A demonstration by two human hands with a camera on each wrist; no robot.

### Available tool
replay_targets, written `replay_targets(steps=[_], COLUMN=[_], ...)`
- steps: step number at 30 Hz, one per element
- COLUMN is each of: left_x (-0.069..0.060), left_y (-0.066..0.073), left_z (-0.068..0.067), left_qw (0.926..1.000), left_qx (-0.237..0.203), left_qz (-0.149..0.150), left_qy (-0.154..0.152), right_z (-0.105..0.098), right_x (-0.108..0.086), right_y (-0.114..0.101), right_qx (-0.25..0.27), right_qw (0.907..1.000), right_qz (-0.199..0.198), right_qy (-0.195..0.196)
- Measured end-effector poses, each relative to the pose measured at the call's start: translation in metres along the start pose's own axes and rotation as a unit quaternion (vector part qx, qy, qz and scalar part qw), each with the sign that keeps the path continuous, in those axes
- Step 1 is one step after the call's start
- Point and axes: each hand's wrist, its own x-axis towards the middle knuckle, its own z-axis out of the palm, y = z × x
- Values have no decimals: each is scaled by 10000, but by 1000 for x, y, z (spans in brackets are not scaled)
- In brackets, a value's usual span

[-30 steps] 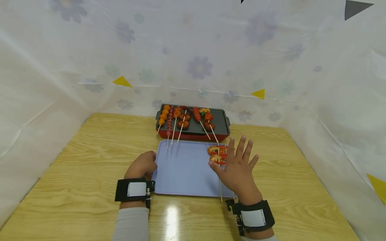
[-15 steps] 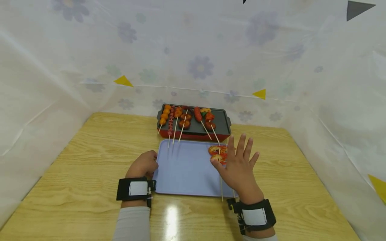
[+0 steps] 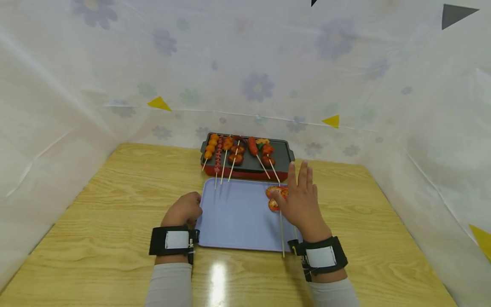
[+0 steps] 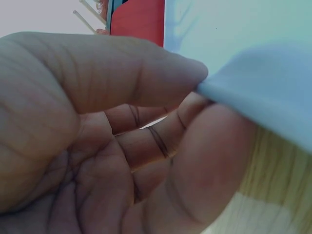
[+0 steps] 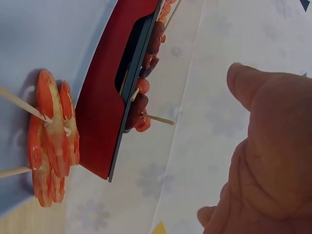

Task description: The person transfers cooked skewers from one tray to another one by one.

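My left hand (image 3: 182,209) pinches the left rim of a pale lilac tray (image 3: 237,217) between thumb and fingers. The left wrist view shows the thumb (image 4: 161,73) on top of the tray edge (image 4: 273,87). Over the tray's right side hovers my right hand (image 3: 304,209), fingers straight and holding nothing. Partly hidden below it are shrimp skewers (image 3: 273,192), their sticks pointing toward me. From the right wrist, the shrimp (image 5: 53,131) lie side by side at the tray's end, apart from the hand.
Behind the tray stands a red and black grill pan (image 3: 281,154). Several skewers lie on it, including orange balls (image 3: 210,147), a sausage (image 3: 252,146) and mushrooms (image 3: 235,158); some sticks overhang the tray. A flowered white sheet (image 3: 245,64) walls in the wooden table (image 3: 115,213).
My right hand has drawn its spread fingers closer together and turned slightly, covering more of the shrimp. The left hand still grips the tray rim, and the tray stays put.
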Motion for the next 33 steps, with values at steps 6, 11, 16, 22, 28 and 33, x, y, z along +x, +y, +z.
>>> replay_targets(steps=[6, 11, 16, 22, 28, 33], left_x=[-1, 1, 2, 1, -2, -2], left_y=[-1, -2, -2, -1, 0, 1], left_z=[0, 1, 0, 0, -2, -2], left_qw=[10000, 10000, 10000, 10000, 9999, 9999], left_qx=[-31, -35, -33, -3, -19, -52], left_qz=[-4, 24, 59, 8, 99, 98], left_qy=[-20, 3, 45, 11, 43, 60], right_z=[5, 1, 1, 9, 18, 21], right_x=[22, 32, 40, 51, 59, 67], right_y=[9, 15, 17, 12, 7, 4], right_qx=[133, 270, 261, 273, 417, 590], right_qw=[9995, 9990, 9985, 9986, 9988, 9970], right_qz=[-288, -93, -121, -84, -217, -306], right_qy=[-44, -351, -456, -441, 132, 384])
